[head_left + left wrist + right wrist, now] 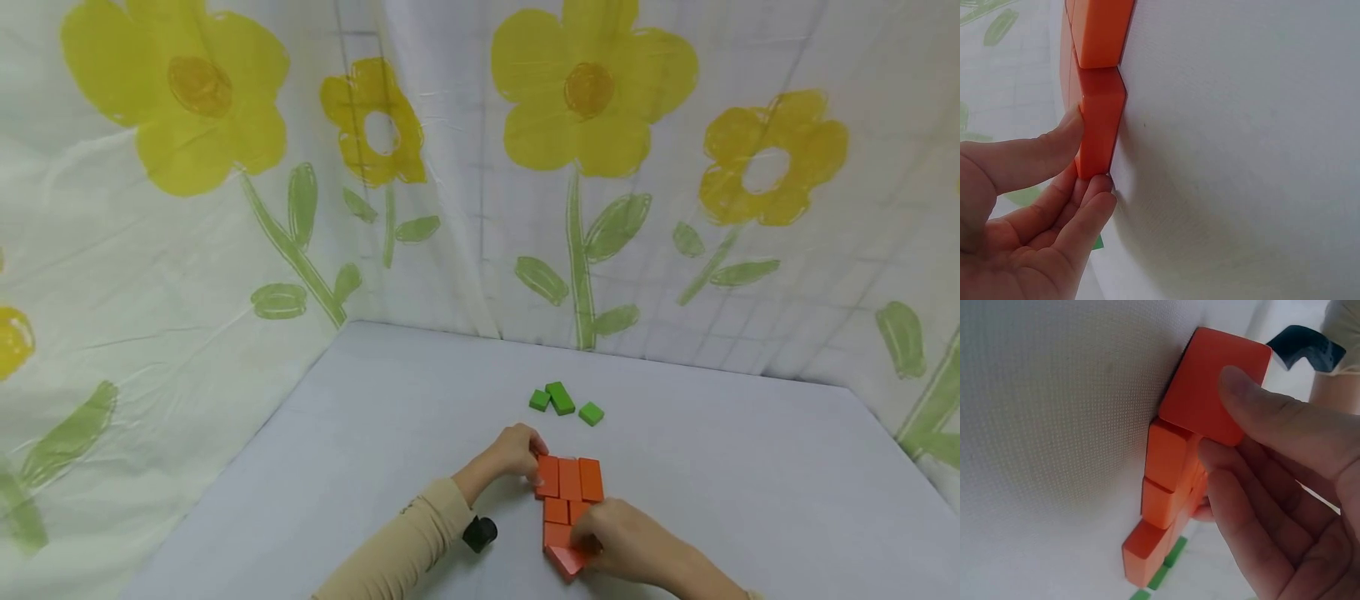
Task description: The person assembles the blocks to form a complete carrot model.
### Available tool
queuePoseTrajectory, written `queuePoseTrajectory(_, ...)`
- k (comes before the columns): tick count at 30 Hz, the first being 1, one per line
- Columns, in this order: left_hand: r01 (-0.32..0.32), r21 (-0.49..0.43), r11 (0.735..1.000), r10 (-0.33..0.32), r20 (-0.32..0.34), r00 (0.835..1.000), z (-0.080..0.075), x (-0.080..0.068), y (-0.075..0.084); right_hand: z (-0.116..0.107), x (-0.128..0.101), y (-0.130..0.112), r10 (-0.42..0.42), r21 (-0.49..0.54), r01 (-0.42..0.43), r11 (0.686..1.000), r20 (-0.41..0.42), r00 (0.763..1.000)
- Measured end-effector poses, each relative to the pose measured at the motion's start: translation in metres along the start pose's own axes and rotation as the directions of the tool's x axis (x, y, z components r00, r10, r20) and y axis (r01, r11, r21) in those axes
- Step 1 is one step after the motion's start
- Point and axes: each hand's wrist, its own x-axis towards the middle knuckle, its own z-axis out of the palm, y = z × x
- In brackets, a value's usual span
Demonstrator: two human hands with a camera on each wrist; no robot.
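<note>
Where right fingers (1235,503) clamp orange wedge (1210,375), they hide part; left fingers (1088,222) clamp block (1101,125)

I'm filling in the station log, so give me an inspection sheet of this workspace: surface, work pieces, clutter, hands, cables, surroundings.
Surface: pale table, fine woven-looking texture close up.
Work pieces: orange blocks set close together, three in the far row.
Clutter: three green blocks beyond the orange ones; a dark piece beside the left sleeve.
Hands: left hand pinches the far-left block; right hand grips the near-end block.
Cables: nothing seen.
Surroundings: sheet printed with yellow flowers, behind and left.
</note>
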Motion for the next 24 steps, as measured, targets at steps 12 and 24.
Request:
queuePoseTrajectory(12,0.002,0.003,1.0,-0.002,-0.003,1.0,0.0,-0.001,0.001,0.001,0.0,0.001,0.015,0.0,-0.015,1.0,-0.019,1.0)
queuePoseTrajectory(24,0.006,0.003,1.0,-0.006,-0.001,1.0,0.0,0.0,0.001,-0.018,0.0,0.004,0.038,0.114,-0.043,0.993,0.046,0.998)
